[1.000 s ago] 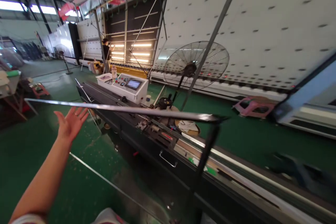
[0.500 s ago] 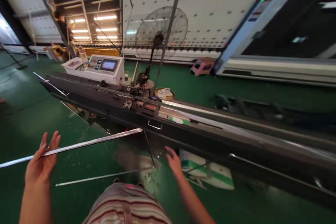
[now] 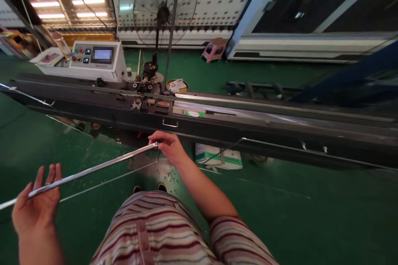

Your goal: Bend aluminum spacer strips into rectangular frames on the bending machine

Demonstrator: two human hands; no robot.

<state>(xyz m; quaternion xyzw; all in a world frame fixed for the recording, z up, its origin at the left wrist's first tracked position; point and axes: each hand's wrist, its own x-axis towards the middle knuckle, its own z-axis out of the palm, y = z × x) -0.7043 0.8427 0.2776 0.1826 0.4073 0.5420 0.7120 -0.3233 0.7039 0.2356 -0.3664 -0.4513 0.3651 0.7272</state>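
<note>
A long, silvery metal spacer bar (image 3: 96, 171) slants across in front of me, its left end running out of view. My left hand (image 3: 39, 203) supports it at the left, thumb over the bar and fingers stretched out behind it. At the bar's right end, my right hand (image 3: 168, 147) pinches the tip between thumb and fingers. From that corner a thin dark piece drops to a lower thin bar (image 3: 108, 181), which runs back left behind the upper one. Whether these form one closed frame I cannot tell.
A long dark machine bench (image 3: 211, 126) crosses ahead, with a control box (image 3: 96, 60) and a clamp mechanism (image 3: 139, 95) on it. Behind stands a large fan (image 3: 163, 12). A white-green carton (image 3: 217, 157) sits under the bench. Another person (image 3: 23, 0) is at far left.
My right hand has come from free beside the bench to the bar's right end and closed on it. The bar and my left hand are slightly lower left; the view has shifted.
</note>
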